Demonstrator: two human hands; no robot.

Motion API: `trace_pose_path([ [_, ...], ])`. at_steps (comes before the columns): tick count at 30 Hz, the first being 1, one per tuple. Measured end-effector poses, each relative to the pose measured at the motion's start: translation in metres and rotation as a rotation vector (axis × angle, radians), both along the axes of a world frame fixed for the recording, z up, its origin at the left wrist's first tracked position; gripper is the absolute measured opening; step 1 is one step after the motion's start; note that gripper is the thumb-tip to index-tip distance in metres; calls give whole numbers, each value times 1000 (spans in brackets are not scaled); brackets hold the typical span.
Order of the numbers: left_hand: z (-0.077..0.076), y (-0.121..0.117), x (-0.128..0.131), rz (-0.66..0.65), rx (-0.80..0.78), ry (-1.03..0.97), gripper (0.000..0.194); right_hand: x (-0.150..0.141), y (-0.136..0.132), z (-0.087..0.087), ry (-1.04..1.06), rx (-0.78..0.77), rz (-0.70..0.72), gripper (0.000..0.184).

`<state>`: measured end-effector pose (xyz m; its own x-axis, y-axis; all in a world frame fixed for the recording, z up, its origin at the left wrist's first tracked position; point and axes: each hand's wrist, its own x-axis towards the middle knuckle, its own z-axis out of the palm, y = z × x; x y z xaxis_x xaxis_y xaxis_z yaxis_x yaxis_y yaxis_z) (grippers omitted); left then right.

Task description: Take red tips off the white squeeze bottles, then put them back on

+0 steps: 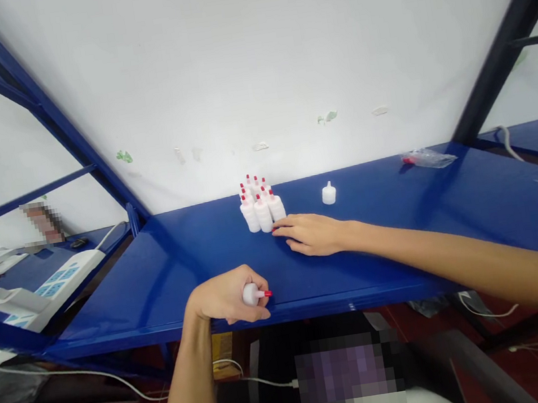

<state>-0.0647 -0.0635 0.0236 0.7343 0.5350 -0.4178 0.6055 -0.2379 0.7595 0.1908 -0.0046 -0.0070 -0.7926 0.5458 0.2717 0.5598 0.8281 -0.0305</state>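
Bottle in left hand, right hand at the cluster

On the left lies a white power strip (65, 279). The left hand (230, 295) is closed around a red-tipped bottle (251, 294) above the blue table's (164, 311) front edge. Red-tipped white bottles (264, 216) stand grouped farther back. The right hand (311, 232) reaches their base; whether it grips anything is unclear. Rightward: a white nozzled piece (328, 194), then a clear bag (432, 157).

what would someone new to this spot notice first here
The eye would probably go first to the tight cluster of white squeeze bottles with red tips, standing near the back of the blue shelf, with the right hand at its near side. Next comes the similar bottle in the left hand's grip by the front edge, its red tip pointing right.
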Motion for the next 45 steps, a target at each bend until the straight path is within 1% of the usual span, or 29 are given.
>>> trace_pose_path([
  [2,-3,0,0,16,-6,-29,22,-4,5,-1,-19,13,-1,37],
  [4,-5,0,2,70,31,-139,23,-9,10,-3,-35,22,-5,35],
  [5,-7,0,4,120,88,-217,25,-11,12,-4,-39,24,-8,33],
  [7,-9,0,11,240,271,-358,29,-12,15,-7,-37,26,-9,30],
  [9,-11,-2,22,335,469,-404,30,-10,17,-10,-33,23,1,29],
  [11,-14,-5,36,343,602,-364,29,-4,18,-10,-37,21,25,29],
  [13,-19,-9,50,307,703,-284,29,5,19,-7,-28,28,62,29],
  [15,-25,-12,62,314,787,-201,29,16,20,-2,54,42,71,29],
  [16,-28,-13,66,317,828,-161,28,22,21,1,126,49,50,28],
  [18,-32,-14,71,316,890,-113,25,36,24,7,287,47,-45,25],
  [20,-34,-14,72,328,907,-116,24,48,27,11,374,15,-159,20],
  [21,-34,-13,72,347,904,-126,25,53,29,11,373,-12,-205,17],
  [24,-34,-10,71,401,907,-110,30,62,34,8,272,-123,-273,13],
  [26,-35,-8,71,405,933,-57,31,64,37,4,212,-177,-269,16],
  [28,-37,-7,73,394,958,-12,30,63,39,0,203,-200,-242,20],
  [31,-39,-7,74,377,973,13,28,60,38,-2,258,-245,-216,22],
  [35,-38,-8,74,360,969,22,27,57,35,-3,353,-328,-196,31],
  [38,-36,-9,74,359,955,36,26,55,32,-5,361,-331,-184,34],
  [42,-35,-9,75,352,952,48,24,54,32,-5,321,-291,-191,33],
  [44,-36,-9,75,349,955,38,24,53,30,-1,322,-224,-209,27],
  [45,-36,-9,75,349,956,30,24,53,28,2,337,-172,-225,21],
])
